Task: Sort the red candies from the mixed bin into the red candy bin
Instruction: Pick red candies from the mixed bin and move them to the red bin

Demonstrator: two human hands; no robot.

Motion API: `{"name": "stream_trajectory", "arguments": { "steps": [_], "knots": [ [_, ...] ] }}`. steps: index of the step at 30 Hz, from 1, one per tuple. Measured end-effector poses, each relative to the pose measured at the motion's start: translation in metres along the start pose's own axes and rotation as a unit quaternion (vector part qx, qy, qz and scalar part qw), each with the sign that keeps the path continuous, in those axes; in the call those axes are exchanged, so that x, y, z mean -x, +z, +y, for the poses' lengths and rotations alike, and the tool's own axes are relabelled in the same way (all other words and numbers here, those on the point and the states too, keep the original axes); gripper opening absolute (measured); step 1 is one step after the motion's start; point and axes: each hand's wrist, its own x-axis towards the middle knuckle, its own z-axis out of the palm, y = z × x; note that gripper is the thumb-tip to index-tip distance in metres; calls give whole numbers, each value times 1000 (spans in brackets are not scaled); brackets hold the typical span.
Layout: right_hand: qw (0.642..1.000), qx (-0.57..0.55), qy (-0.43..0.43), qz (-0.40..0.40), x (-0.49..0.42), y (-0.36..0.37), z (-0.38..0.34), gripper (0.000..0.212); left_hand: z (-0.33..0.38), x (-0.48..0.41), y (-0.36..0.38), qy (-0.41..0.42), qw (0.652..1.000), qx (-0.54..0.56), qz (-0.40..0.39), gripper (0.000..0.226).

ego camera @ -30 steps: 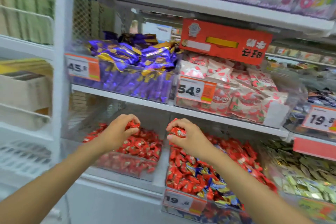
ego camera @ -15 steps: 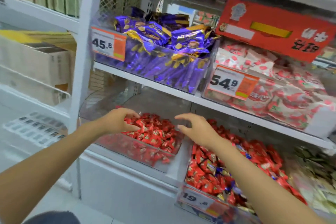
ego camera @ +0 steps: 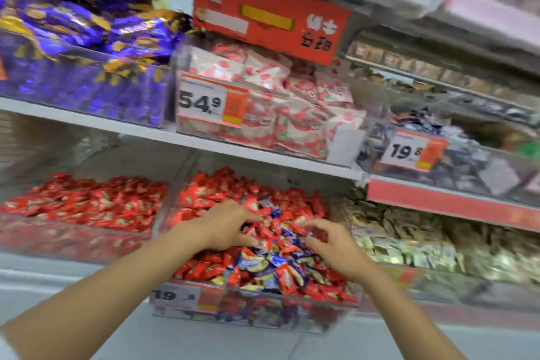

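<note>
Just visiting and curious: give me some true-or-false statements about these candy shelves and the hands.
1. The left hand and the right hand are both over the mixed bin. True.
2. The red candy bin stands to the right of the mixed bin. False: it stands to its left.
3. Every candy in the mixed bin is red. False: blue-wrapped candies lie among the red candies.
4. A price tag on the shelf above reads 54.9. True.

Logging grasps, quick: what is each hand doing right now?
Left hand: open, fingers spread over the mixed candies.
Right hand: open, fingers loosely curved, holding nothing visible.
</note>
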Motion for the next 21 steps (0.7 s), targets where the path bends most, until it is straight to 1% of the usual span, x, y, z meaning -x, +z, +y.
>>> {"name": "stream_trajectory", "arguments": {
  "steps": [1, 2, 4, 6, 7, 8, 10, 12, 13, 15, 17, 19, 20, 21],
  "knots": [
    [1000, 5, -1, -13, -1, 0, 2, 31, 1, -3, 1, -2, 1000, -25, -10, 49],
    [1000, 6, -3, -27, -2, 1, 2, 32, -1, -6, 2, -6, 1000, -20, -13, 42],
    [997, 14, -14, -70, -8, 9, 0, 38, -5, -11, 0, -17, 999, 42, -19, 27],
    [993, 36, -22, -110, -13, 18, -1, 45, -7, -13, -1, -22, 996, 86, -4, 13],
    [992, 42, -28, -115, -16, 21, -2, 45, -8, -13, 0, -20, 995, 95, 9, 9],
    [993, 39, -30, -107, -18, 21, -3, 41, -8, -11, 1, -15, 995, 97, 24, 7],
    [996, -1, -21, -81, -22, 15, -5, 25, -7, -9, 0, -4, 994, 101, 52, 3],
    [997, -42, -13, -56, -26, 8, -5, 12, -7, -6, -3, -15, 987, 138, 82, 8],
    [998, -58, -10, -38, -28, 5, -7, 10, -8, -5, -5, -26, 982, 160, 96, 9],
    [996, -87, -6, -15, -34, 3, -14, 22, -11, -3, -8, -51, 968, 215, 116, 6],
    [995, -98, 5, -23, -40, 7, -24, 36, -14, 0, -9, -69, 953, 264, 128, 5],
    [993, -88, 16, -74, -46, 16, -31, 38, -16, 1, -10, -83, 951, 267, 132, 12],
    [991, -70, 19, -111, -49, 23, -32, 47, -17, 0, -11, -87, 956, 249, 133, 18],
    [988, -44, 17, -149, -51, 30, -31, 60, -17, 0, -11, -86, 962, 224, 131, 27]
  ]
}}
